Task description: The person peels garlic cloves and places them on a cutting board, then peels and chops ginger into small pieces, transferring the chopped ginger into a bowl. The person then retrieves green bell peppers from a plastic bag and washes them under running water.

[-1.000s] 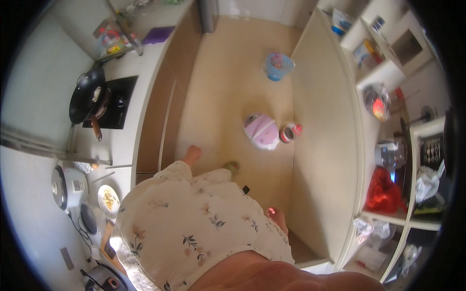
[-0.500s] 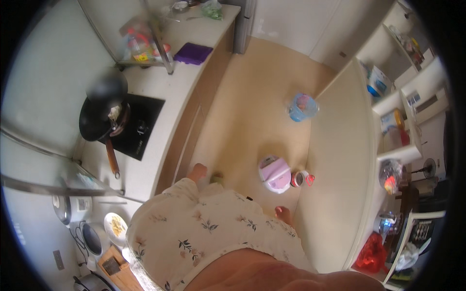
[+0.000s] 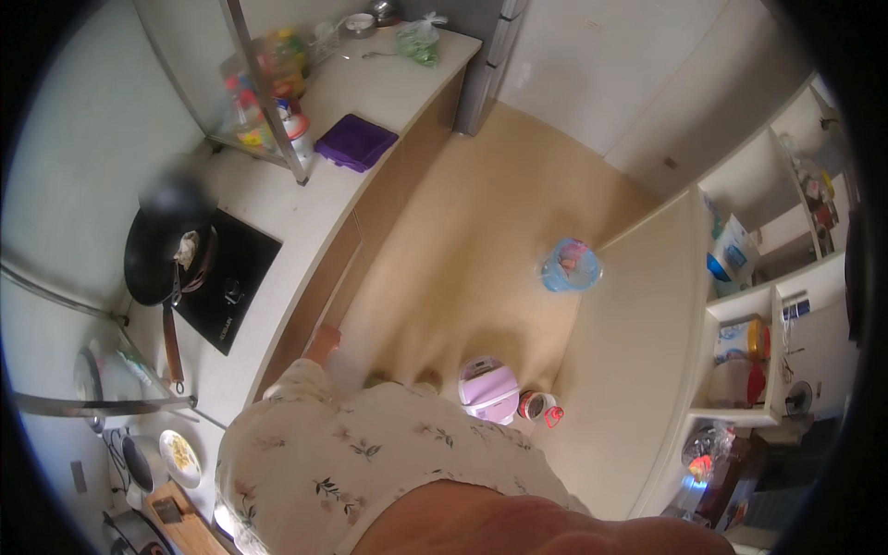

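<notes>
Left hand (image 3: 321,342) hangs low beside the cabinet front (image 3: 319,287), below the table (image 3: 370,97) edge; touching or just apart, cannot tell. Fingers small and partly hidden, so whether they are spread or curled cannot be told. Pale sleeve reaches nearly to the wrist. Right hand out of view, its state unknown.

Cabinet front: flat, plain brown, matt, under the pale table top; a lighter strip runs along it near the hand. It bends with the lens.

Wok (image 3: 148,264) sits up on the table, left of the hand, over the black hob (image 3: 236,277). Wide, round, deep, dark inside and out; brown wooden handle (image 3: 172,342) points toward the near side, with a ring at its tip. Something pale lies in the bowl, too blurred to name. Dark smudge covers the far rim, also unclear. Hob is flat, glossy, straight-edged.

Purple cloth (image 3: 357,142), folded, lies on the table beyond the hob. Near side: white plate (image 3: 191,478) with yellowish food, wooden board (image 3: 190,529) beside it. On the floor (image 3: 472,222), pink cooker (image 3: 490,390); blue basket (image 3: 555,275) farther off.
</notes>
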